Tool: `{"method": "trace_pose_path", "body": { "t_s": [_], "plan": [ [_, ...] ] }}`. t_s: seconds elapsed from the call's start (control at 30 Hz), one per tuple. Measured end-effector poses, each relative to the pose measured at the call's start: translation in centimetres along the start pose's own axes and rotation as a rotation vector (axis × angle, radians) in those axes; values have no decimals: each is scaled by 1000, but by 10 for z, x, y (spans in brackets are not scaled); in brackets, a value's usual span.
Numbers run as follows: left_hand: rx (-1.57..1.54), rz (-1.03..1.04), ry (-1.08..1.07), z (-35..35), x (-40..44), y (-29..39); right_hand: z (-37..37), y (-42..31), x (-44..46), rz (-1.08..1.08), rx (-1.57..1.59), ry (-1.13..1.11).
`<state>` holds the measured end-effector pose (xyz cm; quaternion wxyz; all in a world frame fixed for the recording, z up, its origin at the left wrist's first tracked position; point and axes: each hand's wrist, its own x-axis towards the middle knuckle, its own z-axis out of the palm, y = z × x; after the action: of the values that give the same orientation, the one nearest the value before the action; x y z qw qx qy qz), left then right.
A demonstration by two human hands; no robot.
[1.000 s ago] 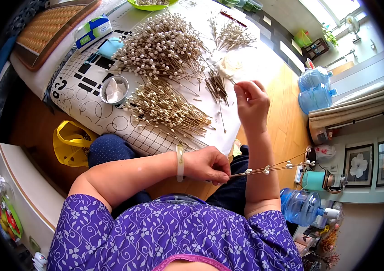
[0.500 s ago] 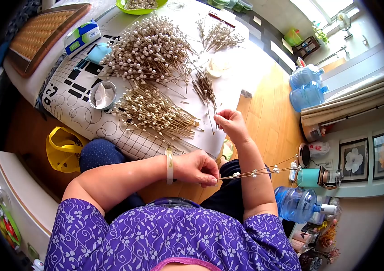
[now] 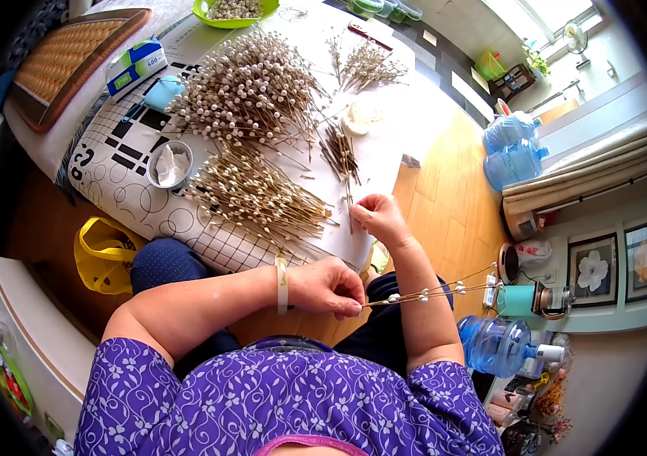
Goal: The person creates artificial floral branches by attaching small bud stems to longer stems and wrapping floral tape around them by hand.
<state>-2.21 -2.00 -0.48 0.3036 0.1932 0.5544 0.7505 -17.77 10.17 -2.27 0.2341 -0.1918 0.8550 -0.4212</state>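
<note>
My left hand (image 3: 326,287), with a pale bangle at its wrist, pinches thin stems with white buds (image 3: 424,294) that point right over my right forearm. At the table's near right edge my right hand (image 3: 380,219) is closed, fingertips on a thin brown stick. That stick lies below a small bundle of bare brown sticks (image 3: 339,152). Left of it is a pile of white-budded stems (image 3: 259,194), and behind that a larger bunch with round white heads (image 3: 247,91). A round cream-coloured item (image 3: 361,118) sits above the bare sticks.
On the table are a white cup (image 3: 170,165), a light blue item (image 3: 164,93), a tissue pack (image 3: 136,67), a green bowl (image 3: 236,20) and a smaller dried bunch (image 3: 369,64). A yellow bag (image 3: 103,258) is at lower left, blue water bottles (image 3: 497,346) at right.
My right hand has come down from near the cream-coloured item to the table's near edge, and its fingertips now meet a thin stick. My left hand keeps its hold on the budded stems.
</note>
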Motion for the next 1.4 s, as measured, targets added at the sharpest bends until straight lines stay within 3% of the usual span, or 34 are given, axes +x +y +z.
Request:
{"method": "trace_pose_path", "body": {
  "t_s": [0.1,0.17,0.3,0.47,0.57,0.63,0.7,0.9,1.0,1.17,1.4],
  "plan": [
    [-14,8,1,0,0,-1,2,-14,-4,-25,-171,47],
    [2,8,3,0,-1,3,4,-33,-12,-127,-462,104],
    [10,18,7,-1,-2,3,5,-23,-1,-159,-486,122],
    [75,19,45,-3,-3,6,2,-17,2,-19,-316,52],
    [169,34,107,-5,-5,5,1,-17,-4,-45,-249,48],
    [222,61,147,-9,-6,5,2,-14,-7,-190,12,111],
    [383,261,313,-15,-6,7,-1,-24,-17,-145,392,-5],
    [634,426,665,-37,-15,31,-1,-46,-30,-291,743,-54],
    [655,503,743,-41,-15,32,3,-47,-35,-294,772,-84],
    [403,427,699,-40,-14,30,15,-55,-35,-353,862,-113],
    [640,501,737,-37,-17,38,24,-61,-35,-335,848,-139]
  ]
}}
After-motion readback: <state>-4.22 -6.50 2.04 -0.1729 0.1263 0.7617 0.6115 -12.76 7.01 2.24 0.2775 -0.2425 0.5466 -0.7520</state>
